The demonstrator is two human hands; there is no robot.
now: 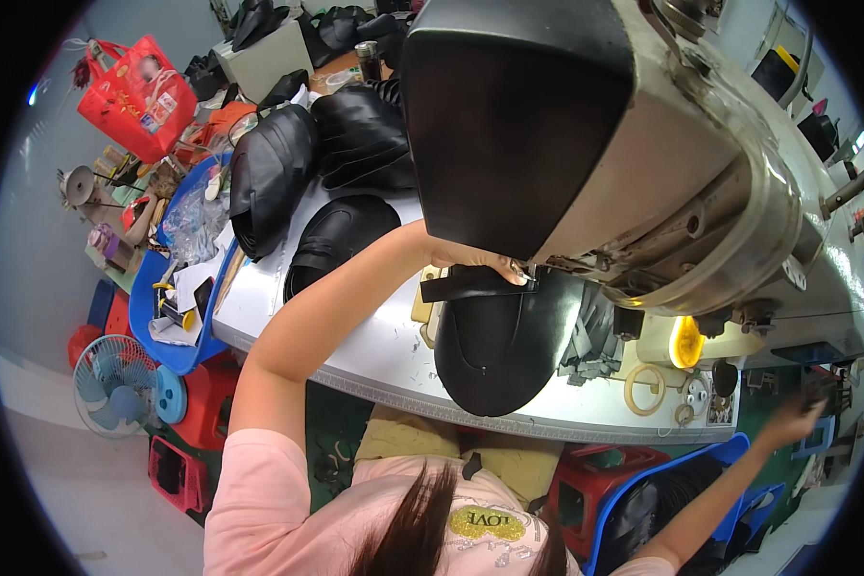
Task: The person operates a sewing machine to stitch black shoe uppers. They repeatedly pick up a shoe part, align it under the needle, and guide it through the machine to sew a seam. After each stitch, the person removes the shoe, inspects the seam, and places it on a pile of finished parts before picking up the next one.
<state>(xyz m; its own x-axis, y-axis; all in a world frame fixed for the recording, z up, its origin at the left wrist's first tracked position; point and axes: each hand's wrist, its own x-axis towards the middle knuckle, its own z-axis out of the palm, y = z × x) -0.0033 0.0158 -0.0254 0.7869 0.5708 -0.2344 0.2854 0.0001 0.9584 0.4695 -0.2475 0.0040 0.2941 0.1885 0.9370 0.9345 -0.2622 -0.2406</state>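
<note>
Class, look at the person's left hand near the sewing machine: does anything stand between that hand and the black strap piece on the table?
Nothing visible does: the left hand rests directly on the black strap piece, under the sewing machine.

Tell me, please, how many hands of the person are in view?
2. The left hand presses a black strap under the sewing machine. The right hand reaches out low at the right, past the table edge.
</note>
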